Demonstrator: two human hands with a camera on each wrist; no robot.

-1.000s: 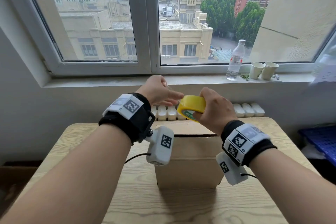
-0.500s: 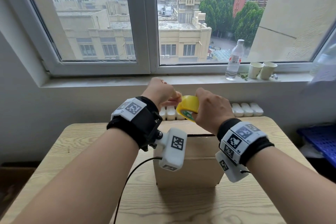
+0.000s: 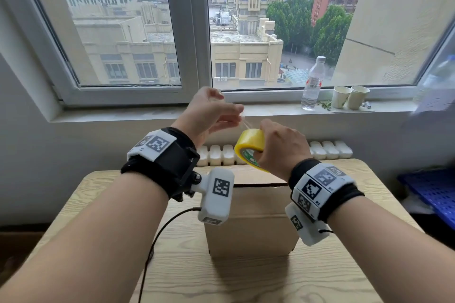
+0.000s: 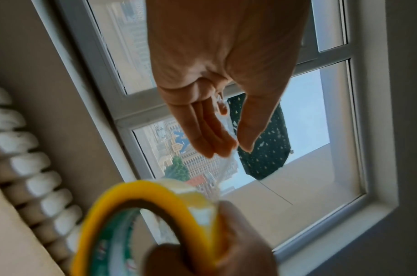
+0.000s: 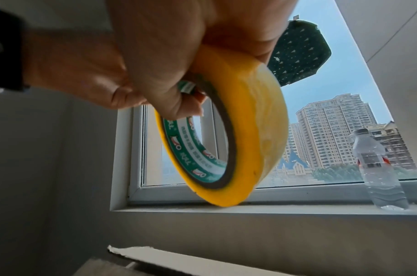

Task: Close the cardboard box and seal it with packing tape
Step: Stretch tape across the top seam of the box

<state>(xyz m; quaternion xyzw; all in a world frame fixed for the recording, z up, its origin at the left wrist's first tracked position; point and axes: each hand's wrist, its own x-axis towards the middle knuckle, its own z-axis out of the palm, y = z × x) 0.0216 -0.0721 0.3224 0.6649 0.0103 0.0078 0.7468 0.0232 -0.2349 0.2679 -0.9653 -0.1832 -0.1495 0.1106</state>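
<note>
A brown cardboard box (image 3: 256,219) stands on the wooden table (image 3: 246,278) with its top flaps folded down. Above its far edge my right hand (image 3: 280,150) grips a yellow roll of packing tape (image 3: 248,147) (image 5: 245,130), thumb through the core. My left hand (image 3: 214,115) is up and left of the roll and pinches the clear free end of the tape (image 4: 224,168) between thumb and fingers (image 4: 217,138). A short clear strip runs from those fingers down to the roll (image 4: 169,211).
Behind the table runs a white radiator (image 3: 216,155) under a window sill (image 3: 270,108). A water bottle (image 3: 312,81) and two paper cups (image 3: 349,96) stand on the sill at the right. A blue crate (image 3: 433,192) sits to the right of the table.
My left hand has lifted up and away to the left of the roll, drawing out a short strip of clear tape. The right hand has stayed on the roll.
</note>
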